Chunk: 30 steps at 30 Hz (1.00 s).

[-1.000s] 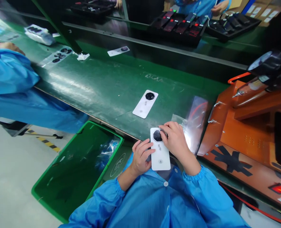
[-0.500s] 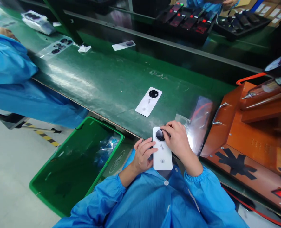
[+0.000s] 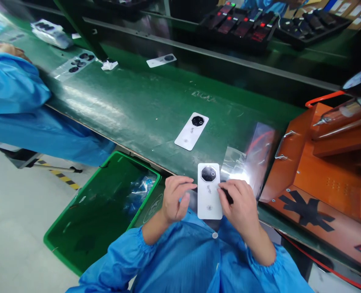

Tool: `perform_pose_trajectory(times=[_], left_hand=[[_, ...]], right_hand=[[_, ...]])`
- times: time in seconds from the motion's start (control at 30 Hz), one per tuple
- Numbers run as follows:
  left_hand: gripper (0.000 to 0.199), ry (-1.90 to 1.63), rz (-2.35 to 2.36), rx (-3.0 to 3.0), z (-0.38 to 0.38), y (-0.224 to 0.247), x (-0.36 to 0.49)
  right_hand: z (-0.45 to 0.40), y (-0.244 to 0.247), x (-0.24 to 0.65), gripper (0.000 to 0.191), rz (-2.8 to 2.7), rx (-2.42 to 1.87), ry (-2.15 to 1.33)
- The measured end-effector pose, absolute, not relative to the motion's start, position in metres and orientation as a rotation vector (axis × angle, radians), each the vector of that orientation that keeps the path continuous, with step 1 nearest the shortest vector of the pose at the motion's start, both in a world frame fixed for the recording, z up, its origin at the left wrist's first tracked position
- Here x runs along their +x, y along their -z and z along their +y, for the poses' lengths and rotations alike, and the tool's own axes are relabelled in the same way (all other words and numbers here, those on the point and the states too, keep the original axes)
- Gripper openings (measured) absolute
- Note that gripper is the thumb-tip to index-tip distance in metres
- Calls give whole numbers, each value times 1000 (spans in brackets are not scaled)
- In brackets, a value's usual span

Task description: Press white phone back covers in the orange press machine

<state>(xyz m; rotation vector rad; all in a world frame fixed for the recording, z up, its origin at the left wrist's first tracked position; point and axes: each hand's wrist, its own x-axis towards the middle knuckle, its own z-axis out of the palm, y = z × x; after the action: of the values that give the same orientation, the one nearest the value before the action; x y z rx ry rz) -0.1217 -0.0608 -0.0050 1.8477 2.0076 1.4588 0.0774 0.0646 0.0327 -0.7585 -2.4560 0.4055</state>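
A white phone back cover [image 3: 209,197] with a dark octagonal camera panel at its far end stands out in front of me at the bench's near edge. At its right edge, my right hand [image 3: 240,203] has its fingertips closed in a pinch. My left hand [image 3: 176,199] is beside the left edge, its thumb and fingers apart with nothing between them. A second white back cover [image 3: 191,132] of the same kind lies on the green bench [image 3: 131,110] beyond. What supports the near cover underneath is hidden.
A green bin [image 3: 85,224] with clear plastic inside stands at lower left. Clear film [image 3: 234,162] lies right of the near cover, beside an orange machine [image 3: 315,171]. Another person's blue sleeve [image 3: 12,85] is at left. Another white cover [image 3: 161,60] lies farther back.
My right hand has moved from the camera panel down to the cover's right edge, uncovering the panel. My left hand has drawn back from the left edge and its fingers have spread.
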Motion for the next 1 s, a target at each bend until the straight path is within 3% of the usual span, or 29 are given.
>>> perform_pose_trajectory(times=[0.1, 0.4, 1.0], left_hand=[[16, -1247, 1971, 1662, -31, -22, -137], [13, -587, 1884, 1621, 47, -51, -157], [13, -351, 1738, 1698, 67, -63, -161]], right_hand=[[51, -22, 92, 9, -2499, -716, -432], [52, -11, 93, 6, -2567, -699, -456], [51, -10, 94, 10, -2633, -734, -515]])
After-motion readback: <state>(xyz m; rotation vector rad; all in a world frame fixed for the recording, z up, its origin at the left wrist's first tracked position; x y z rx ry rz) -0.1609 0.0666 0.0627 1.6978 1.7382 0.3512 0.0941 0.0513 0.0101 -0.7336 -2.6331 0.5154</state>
